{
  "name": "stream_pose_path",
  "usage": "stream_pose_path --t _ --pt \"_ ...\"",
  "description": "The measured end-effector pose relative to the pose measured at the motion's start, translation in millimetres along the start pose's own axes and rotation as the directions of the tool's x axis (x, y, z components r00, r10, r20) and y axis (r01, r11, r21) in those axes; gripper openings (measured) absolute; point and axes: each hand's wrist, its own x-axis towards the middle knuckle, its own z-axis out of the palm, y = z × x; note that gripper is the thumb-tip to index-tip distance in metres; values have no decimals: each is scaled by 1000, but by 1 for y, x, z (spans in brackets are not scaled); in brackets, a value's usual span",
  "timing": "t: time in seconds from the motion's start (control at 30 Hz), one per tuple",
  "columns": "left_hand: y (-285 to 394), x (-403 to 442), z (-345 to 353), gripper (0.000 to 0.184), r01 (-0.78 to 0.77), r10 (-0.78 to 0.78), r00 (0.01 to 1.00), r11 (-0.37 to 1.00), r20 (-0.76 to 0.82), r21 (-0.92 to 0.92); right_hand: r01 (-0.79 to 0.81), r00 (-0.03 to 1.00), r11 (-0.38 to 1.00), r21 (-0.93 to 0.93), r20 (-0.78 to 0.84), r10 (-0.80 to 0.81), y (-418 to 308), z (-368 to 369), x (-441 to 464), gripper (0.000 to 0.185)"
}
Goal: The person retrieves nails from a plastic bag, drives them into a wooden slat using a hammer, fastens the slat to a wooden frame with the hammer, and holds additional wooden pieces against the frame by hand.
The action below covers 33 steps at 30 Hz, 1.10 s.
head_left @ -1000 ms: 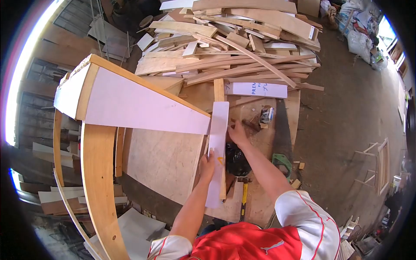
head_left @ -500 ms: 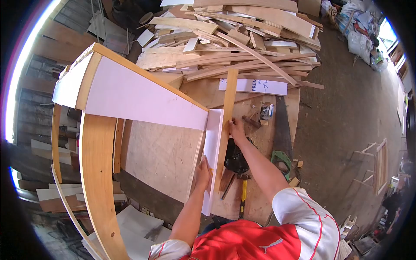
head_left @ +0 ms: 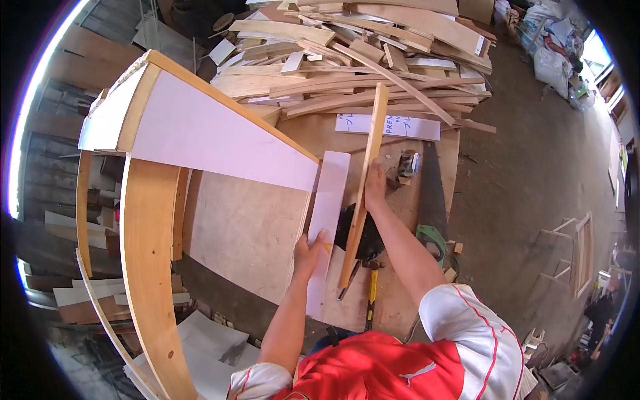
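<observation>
My left hand [head_left: 309, 255] grips a narrow white board [head_left: 333, 193] by its left edge, thumb on its face near a yellow mark. A wooden strip [head_left: 375, 133] stands on edge in my right hand [head_left: 375, 188], tilted and apart from the white board. Left of the board is a large wooden frame [head_left: 155, 260] with a white side panel [head_left: 207, 133], whose narrow end comes close to the board. Beneath the strip, a black object [head_left: 347, 230] lies partly hidden on the plywood worktop [head_left: 400, 303].
A hammer with a yellow handle [head_left: 372, 297] and a saw with a green handle [head_left: 432, 240] lie on the worktop. A pile of wood offcuts [head_left: 360, 60] covers its far end, near a printed white board [head_left: 420, 127]. A small wooden frame [head_left: 583, 257] stands on the floor at right.
My right hand has moved the wooden strip right, away from the white board, and turned it. The white board has tipped so its broad face shows; my left hand still grips it.
</observation>
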Motion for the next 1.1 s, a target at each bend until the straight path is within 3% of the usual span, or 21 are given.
stream_pose_path --t 0.03,0.1,0.2,0.33,0.37,0.47,0.5,0.53,0.63,0.7,0.73,0.87,0.93,0.97,1.07,1.1 --pt "4 3 1 60 -128 141 986 982 -89 136 -7 1000 999 -44 -10 7 -4 1 -7 32" --pt "15 9 4 57 -163 181 977 975 -115 154 -15 1000 991 -131 -27 11 -15 4 -22 33" --pt "15 29 16 47 -203 226 967 962 -115 183 -247 959 969 -10 144 246 -73 1 -64 31" --pt "28 32 20 31 -309 319 944 945 -89 110 -182 922 964 193 374 99 -73 -7 -100 30" --pt "22 33 21 26 -409 402 908 912 -121 -37 -180 910 959 217 408 79 -76 -7 -113 30" --pt "-1 30 15 30 -273 269 962 946 -44 -176 -114 842 955 274 537 -54 -101 -3 -160 34" --pt "9 15 4 32 -262 261 965 962 -16 -79 -70 809 952 299 575 -122 -103 -2 -175 35" --pt "5 9 -1 32 -220 216 975 953 -43 -209 -30 767 945 326 613 -187 -104 0 -190 37" --pt "-6 -38 -29 30 -138 85 989 833 -122 -535 -60 653 962 266 739 -163 -112 2 -241 45" --pt "-8 -91 -69 30 -237 137 959 867 -247 -439 -85 571 968 235 808 -146 -131 10 -280 49" --pt "-17 -113 -88 30 -283 168 937 880 -306 -382 -23 557 983 184 819 -140 -131 13 -294 81" --pt "-72 -199 -170 48 -498 216 818 729 -533 -469 14 349 979 204 916 -196 -115 17 -340 75" --pt "-81 -235 -207 67 -710 292 685 471 -668 -523 78 290 982 172 939 -188 -109 18 -359 72" --pt "-96 -250 -229 85 -671 297 731 473 -614 -571 118 295 975 188 931 -215 -107 21 -369 71" --pt "-43 -297 -259 98 -911 176 396 197 -901 -362 232 339 957 172 908 -245 -115 33 -405 67" --pt "-24 -311 -273 106 -945 257 294 226 -921 -238 244 339 953 180 905 -257 -113 35 -412 64"
